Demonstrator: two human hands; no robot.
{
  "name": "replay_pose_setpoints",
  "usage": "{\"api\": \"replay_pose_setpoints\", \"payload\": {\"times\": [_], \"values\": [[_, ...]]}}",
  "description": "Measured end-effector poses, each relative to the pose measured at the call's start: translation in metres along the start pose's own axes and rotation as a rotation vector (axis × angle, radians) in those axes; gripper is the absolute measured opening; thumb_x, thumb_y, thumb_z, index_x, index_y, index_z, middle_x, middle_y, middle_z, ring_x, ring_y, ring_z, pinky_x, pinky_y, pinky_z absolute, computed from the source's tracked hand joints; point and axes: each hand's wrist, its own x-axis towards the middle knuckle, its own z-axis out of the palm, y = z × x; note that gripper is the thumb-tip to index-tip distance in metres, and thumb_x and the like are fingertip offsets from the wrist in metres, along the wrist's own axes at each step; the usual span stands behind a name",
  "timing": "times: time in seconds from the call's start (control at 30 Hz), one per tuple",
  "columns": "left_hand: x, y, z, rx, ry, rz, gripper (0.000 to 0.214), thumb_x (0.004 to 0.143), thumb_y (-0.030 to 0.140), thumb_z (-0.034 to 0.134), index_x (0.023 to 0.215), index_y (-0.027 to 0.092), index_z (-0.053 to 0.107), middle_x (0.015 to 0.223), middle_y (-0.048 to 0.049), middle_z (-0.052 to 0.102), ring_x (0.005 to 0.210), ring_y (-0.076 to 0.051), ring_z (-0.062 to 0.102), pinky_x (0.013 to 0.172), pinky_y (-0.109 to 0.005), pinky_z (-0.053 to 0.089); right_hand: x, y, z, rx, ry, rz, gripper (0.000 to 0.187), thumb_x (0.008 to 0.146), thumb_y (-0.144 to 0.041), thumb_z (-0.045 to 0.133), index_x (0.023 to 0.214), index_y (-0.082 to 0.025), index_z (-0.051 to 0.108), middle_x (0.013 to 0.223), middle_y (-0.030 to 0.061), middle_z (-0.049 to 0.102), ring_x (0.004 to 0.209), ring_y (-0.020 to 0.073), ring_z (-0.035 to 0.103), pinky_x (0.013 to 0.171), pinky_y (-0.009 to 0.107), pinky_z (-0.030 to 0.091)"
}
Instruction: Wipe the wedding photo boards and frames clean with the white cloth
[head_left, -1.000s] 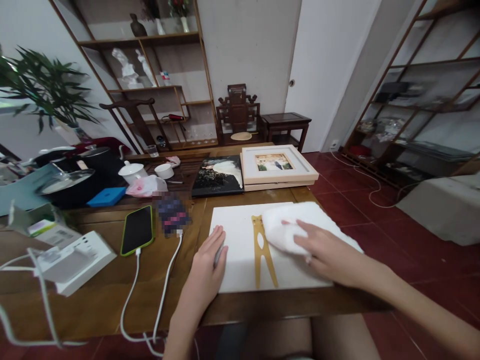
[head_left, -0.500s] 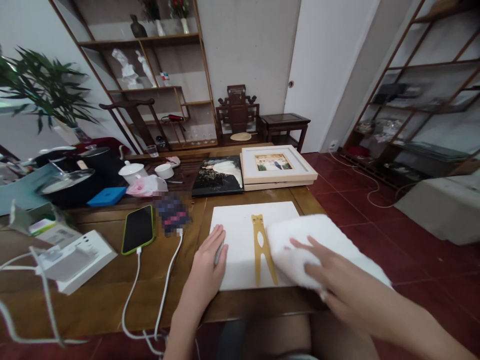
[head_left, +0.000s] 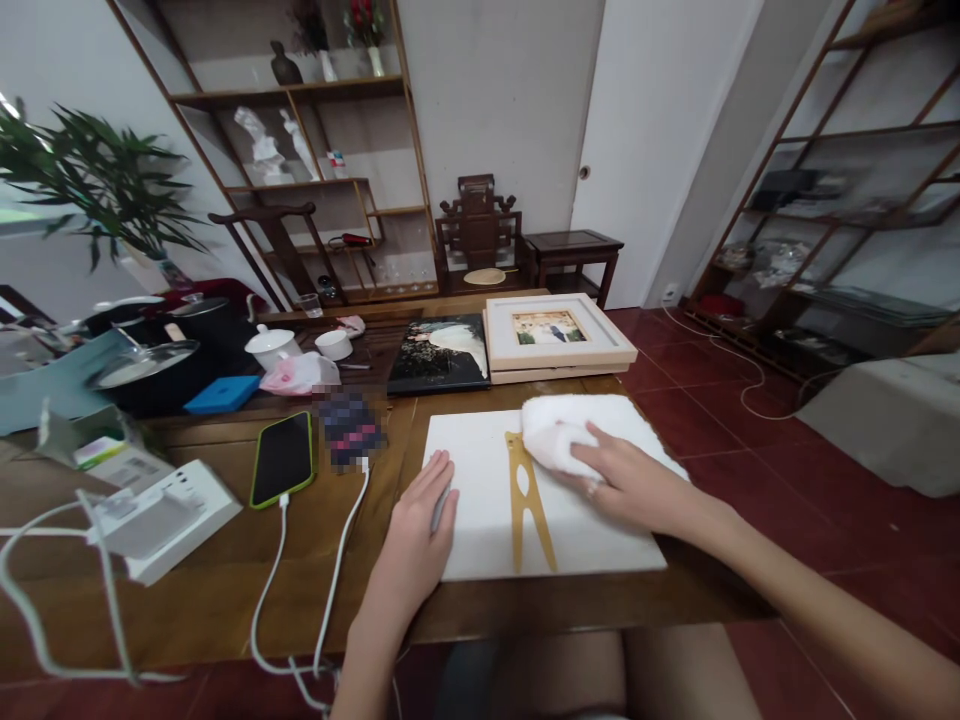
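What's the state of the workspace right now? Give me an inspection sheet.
Surface: wooden table, crowded at the left.
Job's things: white panel with gold easel stand lies flat; white cloth on its far right part.
Clutter: phone, white box, pans, teapot, dark photo print, framed photo.
Hands: left hand flat on the panel's left edge; right hand pressed on the cloth.
Cables: white cables run from the phone's end over the front edge.
Surroundings: shelving, potted plant, carved chair.

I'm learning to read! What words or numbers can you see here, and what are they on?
None can be read.
Box label: too small, blurred.
Patch beside the phone: pixelated, unreadable.
White board under the cloth: no writing shows.
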Motion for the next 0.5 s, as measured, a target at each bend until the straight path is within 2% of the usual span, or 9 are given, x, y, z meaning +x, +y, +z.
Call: {"api": "replay_pose_setpoints", "payload": {"times": [0.1, 0.2, 0.27, 0.4, 0.5], "values": [[0.000, 0.000, 0.000, 0.005, -0.013, -0.007, 0.036, 0.088, 0.023, 0.045, 0.118, 0.009, 0.060, 0.129, -0.0177, 0.056, 0.123, -0.024, 0.050, 0.103, -0.043, 0.041, 0.028, 0.002, 0.007, -0.031, 0.134, -0.031, 0.028, 0.088, -0.016, 0.037, 0.106, -0.018, 0.059, 0.118, 0.0107, 0.061, 0.126, 0.0294, 0.040, 0.103, 0.052, 0.029], [0.000, 0.000, 0.000, 0.005, -0.014, -0.008, 0.037, 0.089, 0.023, 0.044, 0.118, 0.008, 0.060, 0.129, -0.0182, 0.056, 0.123, -0.025, 0.050, 0.103, -0.043, 0.041, 0.031, -0.005, 0.013, -0.058, 0.162, -0.046, 0.028, 0.087, -0.014, 0.038, 0.106, -0.014, 0.059, 0.126, 0.0151, 0.056, 0.131, 0.0297, 0.033, 0.107, 0.056, 0.019], [0.000, 0.000, -0.001, -0.003, -0.010, -0.003, 0.037, 0.089, 0.023, 0.044, 0.119, 0.008, 0.060, 0.129, -0.0180, 0.056, 0.123, -0.025, 0.050, 0.103, -0.043, 0.041, 0.018, -0.014, 0.018, -0.077, 0.135, -0.084, 0.028, 0.082, -0.012, 0.043, 0.103, -0.013, 0.061, 0.133, 0.0169, 0.050, 0.134, 0.0300, 0.029, 0.108, 0.057, 0.017], [0.000, 0.000, -0.001, -0.014, -0.008, 0.003, 0.036, 0.088, 0.024, 0.046, 0.119, 0.012, 0.060, 0.130, -0.0160, 0.056, 0.122, -0.025, 0.051, 0.103, -0.043, 0.042, -0.026, -0.041, 0.031, -0.080, 0.022, -0.185, 0.025, 0.071, -0.014, 0.056, 0.093, -0.018, 0.067, 0.145, 0.0152, 0.035, 0.136, 0.0349, 0.020, 0.107, 0.063, 0.012], [0.000, 0.001, -0.002, -0.007, -0.014, -0.004, 0.036, 0.088, 0.024, 0.046, 0.119, 0.013, 0.060, 0.130, -0.0152, 0.056, 0.123, -0.026, 0.050, 0.103, -0.044, 0.042, -0.055, -0.059, 0.040, -0.059, -0.010, -0.270, 0.018, 0.069, -0.020, 0.061, 0.084, -0.023, 0.070, 0.149, 0.0127, 0.027, 0.137, 0.0378, 0.014, 0.107, 0.064, 0.011]]}}
